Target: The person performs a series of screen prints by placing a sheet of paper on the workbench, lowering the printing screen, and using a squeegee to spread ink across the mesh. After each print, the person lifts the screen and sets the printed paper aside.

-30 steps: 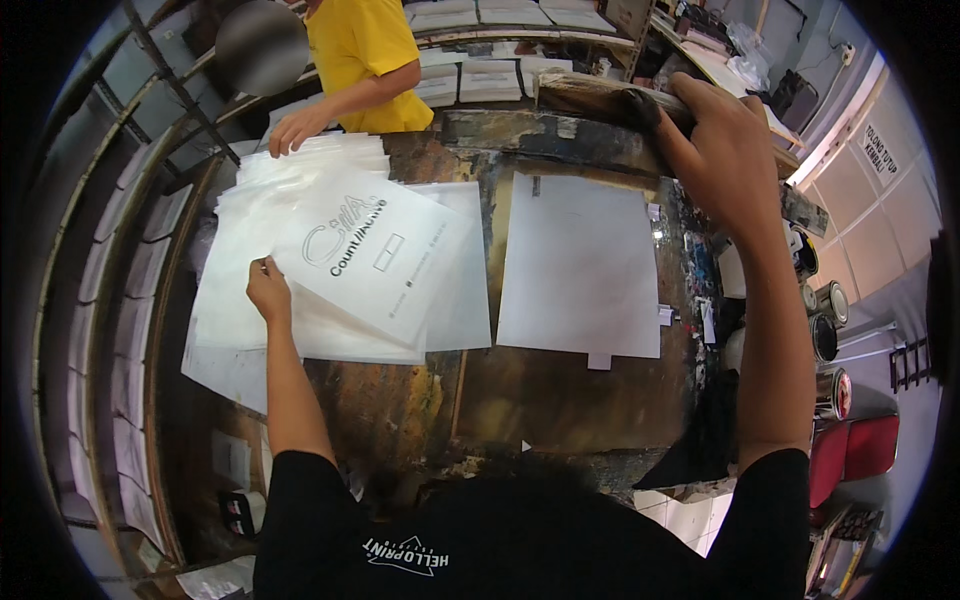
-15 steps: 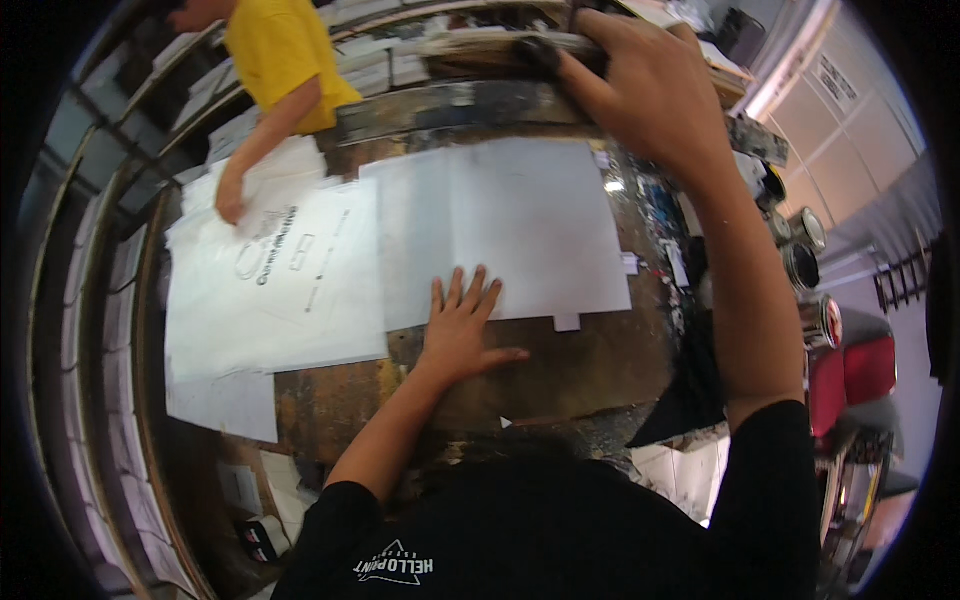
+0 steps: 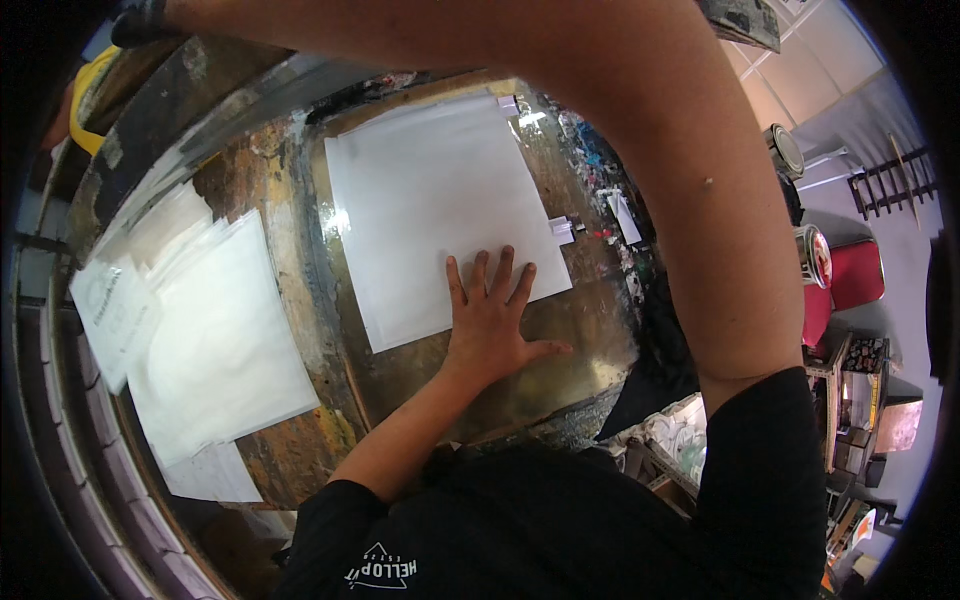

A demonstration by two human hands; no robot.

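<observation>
My left hand [image 3: 489,335] lies flat with fingers spread, its fingertips on the lower part of a smooth white rectangular sheet [image 3: 425,200]. The sheet rests on a shiny brownish board [image 3: 545,365], with small pale tabs [image 3: 562,230] beside its right edge. My right arm [image 3: 620,70] reaches across the top of the view to the far left. Only a bit of my right hand [image 3: 176,16] shows at the upper left rim, beside something dark; its fingers are mostly cut off. Left of the board lies an uneven pile of white sheets [image 3: 225,340], a printed one [image 3: 112,310] at its left.
A paint-stained wooden table [image 3: 285,460] bears all this. Racks [image 3: 85,420] line the left side, where a person's yellow garment [image 3: 92,100] shows. Cans [image 3: 814,257] and a red chair [image 3: 858,272] stand at the right. Black cloth [image 3: 645,385] hangs by the table's near right corner.
My right hand has swung from a wooden bar at the upper right to the far upper left. The see-through panel over the sheet's left part is gone. My left hand remains on the sheet.
</observation>
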